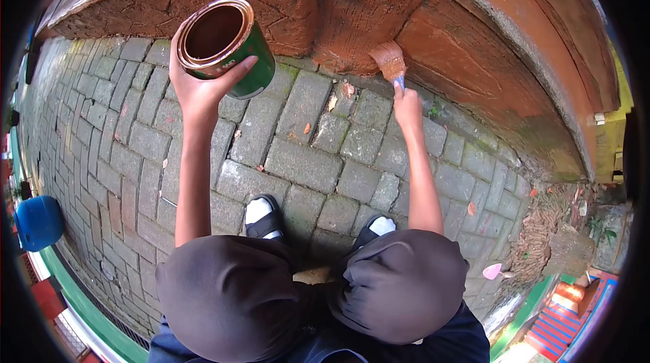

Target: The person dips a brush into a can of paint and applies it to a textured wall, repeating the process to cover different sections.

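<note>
My left hand is wrapped round a green paint can, its open top tilted toward me and its inside coated reddish brown. Paint is smeared along the can's rim. In my right hand is a paintbrush, gripped by its blue handle. The brush's bristles are covered in orange-brown paint and lie against the lower edge of the wall. That wall is painted orange-brown, looks wet and glossy near the brush, and has carved lines.
Grey paving bricks with scattered dry leaves cover the ground below. My sandalled feet stand on them. A blue barrel is at the far left. Tree roots and a pink trowel-shaped thing lie at the right.
</note>
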A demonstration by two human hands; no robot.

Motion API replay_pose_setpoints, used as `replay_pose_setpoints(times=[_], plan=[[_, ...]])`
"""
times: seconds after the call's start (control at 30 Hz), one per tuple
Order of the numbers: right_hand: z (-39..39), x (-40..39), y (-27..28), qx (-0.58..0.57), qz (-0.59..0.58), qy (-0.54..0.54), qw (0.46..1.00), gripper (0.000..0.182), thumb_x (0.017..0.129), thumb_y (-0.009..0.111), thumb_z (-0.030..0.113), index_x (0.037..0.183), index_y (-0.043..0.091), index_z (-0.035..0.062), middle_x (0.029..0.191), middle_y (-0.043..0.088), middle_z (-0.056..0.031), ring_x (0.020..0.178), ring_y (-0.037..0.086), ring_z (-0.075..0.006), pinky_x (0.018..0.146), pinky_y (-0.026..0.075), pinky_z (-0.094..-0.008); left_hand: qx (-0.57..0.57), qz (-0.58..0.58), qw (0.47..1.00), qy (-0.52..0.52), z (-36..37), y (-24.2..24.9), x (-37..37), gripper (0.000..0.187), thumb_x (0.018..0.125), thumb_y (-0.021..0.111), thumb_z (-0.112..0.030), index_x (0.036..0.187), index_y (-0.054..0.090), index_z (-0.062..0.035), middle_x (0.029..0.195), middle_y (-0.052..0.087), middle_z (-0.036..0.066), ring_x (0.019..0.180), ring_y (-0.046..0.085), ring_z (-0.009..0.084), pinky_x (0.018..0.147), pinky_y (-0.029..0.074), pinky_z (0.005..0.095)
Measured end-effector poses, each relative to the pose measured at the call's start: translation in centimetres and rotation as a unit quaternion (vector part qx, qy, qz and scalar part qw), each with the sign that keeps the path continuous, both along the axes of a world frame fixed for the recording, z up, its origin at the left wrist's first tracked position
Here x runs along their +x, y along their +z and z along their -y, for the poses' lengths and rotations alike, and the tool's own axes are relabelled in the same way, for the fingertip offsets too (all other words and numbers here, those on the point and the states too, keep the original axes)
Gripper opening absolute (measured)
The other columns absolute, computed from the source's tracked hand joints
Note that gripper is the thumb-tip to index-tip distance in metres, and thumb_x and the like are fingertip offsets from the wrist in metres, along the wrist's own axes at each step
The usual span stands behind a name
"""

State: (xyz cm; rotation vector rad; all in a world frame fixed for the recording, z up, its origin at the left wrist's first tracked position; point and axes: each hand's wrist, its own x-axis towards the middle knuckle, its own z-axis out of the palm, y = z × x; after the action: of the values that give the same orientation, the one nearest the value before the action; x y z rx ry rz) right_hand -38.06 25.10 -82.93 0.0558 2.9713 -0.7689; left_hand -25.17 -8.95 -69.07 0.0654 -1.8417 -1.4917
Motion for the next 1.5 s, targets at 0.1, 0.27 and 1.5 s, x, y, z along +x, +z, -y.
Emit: replay_pose_setpoints(times=[0.1,0.27,1.5], plan=[[2.7,1.3,1.7,-0.02,-0.005,0.027,0.999,0.05,0.102,0.047,0.04,0.095,0.068,-0.0047,0.093,0.067,-0.0307,0.091,0.064,-0.0496,0.08,0.049,-0.0567,0.005,0.0,1.0,0.005,0.0,0.5,0.2,0.083,0.06,0.092,-0.004,0.131,0.049,0.0023,0.12,0.063,0.013,0.11,0.064,0.0214,0.097,0.052,0.0355],[8.0,-0.4,5.1,0.044,-0.075,0.093,0.992,0.042,0.103,0.045,0.03,0.094,0.065,-0.0058,0.087,0.068,-0.0302,0.086,0.068,-0.0458,0.078,0.054,-0.054,-0.005,-0.004,1.0,-0.007,-0.2,0.9,0.0,0.075,0.064,0.086,-0.002,0.13,0.052,0.0012,0.119,0.063,0.01,0.108,0.062,0.0188,0.098,0.049,0.0336],[5.7,-1.8,6.5,0.061,-0.11,0.05,0.991,0.042,0.104,0.043,0.037,0.1,0.05,-0.0035,0.09,0.065,-0.035,0.09,0.063,-0.0531,0.077,0.049,-0.0615,0.0,-0.009,1.0,0.017,1.4,0.1,0.4,0.083,0.058,0.093,-0.006,0.129,0.051,0.0024,0.119,0.063,0.013,0.108,0.063,0.0208,0.096,0.052,0.0349]])
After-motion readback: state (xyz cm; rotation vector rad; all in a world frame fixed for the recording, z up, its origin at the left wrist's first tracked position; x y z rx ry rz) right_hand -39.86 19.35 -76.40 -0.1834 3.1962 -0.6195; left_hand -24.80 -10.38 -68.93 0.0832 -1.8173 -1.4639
